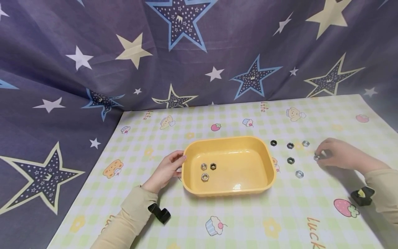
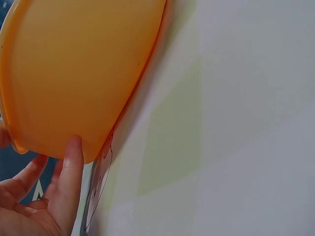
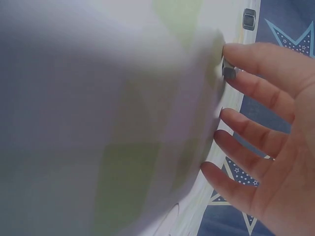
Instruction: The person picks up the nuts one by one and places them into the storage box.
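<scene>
Right hand with fingers pinching 1 nut, left hand with fingers gripping yellow tray, 3 nuts inside, 5 loose nuts on checked surface

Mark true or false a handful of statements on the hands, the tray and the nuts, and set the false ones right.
1. The left hand touches the left end of the yellow tray. True.
2. Three nuts lie inside the tray. True.
3. All three of those are black. False: two are silver-coloured.
4. The right hand has a nut between thumb and finger. True.
5. That same hand is inside the tray. False: it is out to the tray's right.
6. Only two loose nuts lie between the tray and the right hand. False: five do.
</scene>
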